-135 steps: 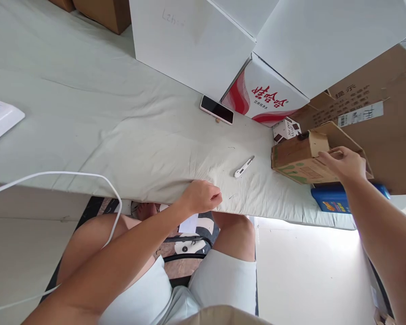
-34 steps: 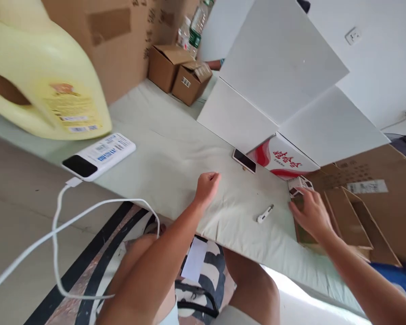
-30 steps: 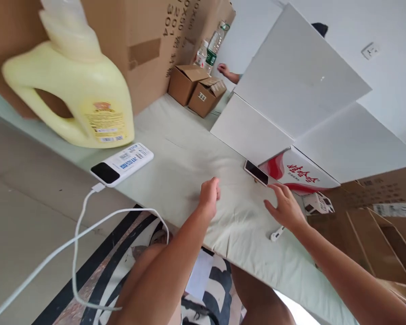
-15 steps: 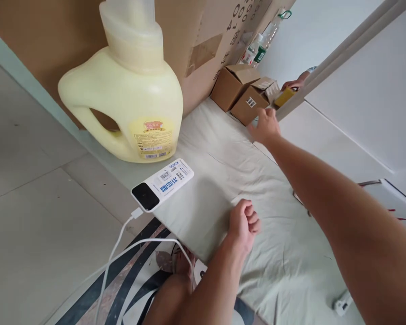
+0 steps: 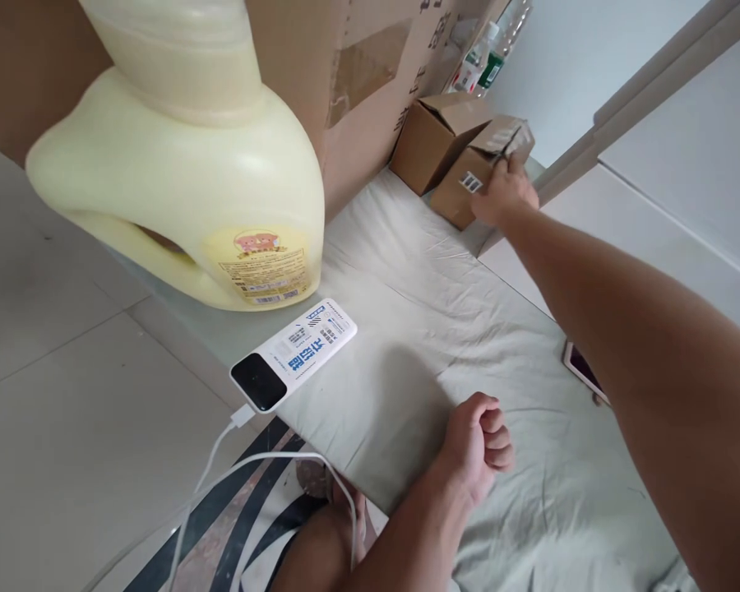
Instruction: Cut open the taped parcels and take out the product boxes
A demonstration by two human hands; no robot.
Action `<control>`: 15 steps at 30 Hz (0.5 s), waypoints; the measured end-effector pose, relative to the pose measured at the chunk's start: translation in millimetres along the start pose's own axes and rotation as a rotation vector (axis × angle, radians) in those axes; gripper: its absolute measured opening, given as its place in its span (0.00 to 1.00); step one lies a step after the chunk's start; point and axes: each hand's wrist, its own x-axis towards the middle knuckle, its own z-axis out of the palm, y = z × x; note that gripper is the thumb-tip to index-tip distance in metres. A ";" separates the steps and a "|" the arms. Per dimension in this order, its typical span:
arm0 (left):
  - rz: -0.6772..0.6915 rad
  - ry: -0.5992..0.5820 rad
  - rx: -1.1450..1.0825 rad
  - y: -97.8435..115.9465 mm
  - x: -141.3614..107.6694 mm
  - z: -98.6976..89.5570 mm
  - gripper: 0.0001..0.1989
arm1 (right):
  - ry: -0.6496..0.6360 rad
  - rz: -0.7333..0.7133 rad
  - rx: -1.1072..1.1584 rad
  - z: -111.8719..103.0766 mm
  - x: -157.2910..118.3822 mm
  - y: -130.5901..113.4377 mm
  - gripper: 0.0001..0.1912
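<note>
My right hand reaches to the back, its thumb and fingers on the right side and top edge of a small cardboard box with a black-and-white label. A second small cardboard box stands just left of it. My left hand rests as a fist on the pale green cloth, with nothing visible in it. To its left lies a white power bank with a black end and a white cable plugged in.
A large pale yellow detergent jug stands at the left, before a big cardboard carton. Plastic bottles are behind the small boxes. A dark-screened device is partly hidden by my right forearm. White panels rise at the right.
My right hand has moved back and right, onto the nearer small box. My left fist has shifted right. The view has moved closer to the jug, and the reflected hand has left the view.
</note>
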 end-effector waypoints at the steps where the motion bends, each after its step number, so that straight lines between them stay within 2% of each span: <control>1: 0.005 -0.005 0.008 -1.9 -0.8 0.4 0.24 | -0.006 -0.015 -0.039 -3.2 -16.6 -4.9 0.36; 4: 0.067 -0.019 0.020 -6.1 -6.5 1.6 0.24 | 0.030 -0.147 -0.110 -13.1 -82.6 -8.8 0.38; 6: 0.207 0.036 0.031 -8.2 -14.3 2.2 0.24 | 0.135 -0.314 -0.107 -20.4 -137.3 4.8 0.37; 8: 0.406 0.137 0.021 -10.0 -26.0 1.7 0.23 | 0.228 -0.390 -0.093 -28.7 -197.8 33.3 0.32; 11: 0.720 0.285 -0.018 -13.3 -46.8 -2.0 0.22 | 0.311 -0.468 0.044 -40.1 -296.2 94.8 0.31; 13: 1.056 0.356 0.115 -16.1 -57.2 -6.0 0.21 | 0.384 -0.379 0.182 -44.0 -364.7 136.8 0.32; 15: 1.308 0.335 0.368 -20.2 -60.5 -9.4 0.18 | 0.438 -0.194 0.224 -44.8 -429.4 170.7 0.35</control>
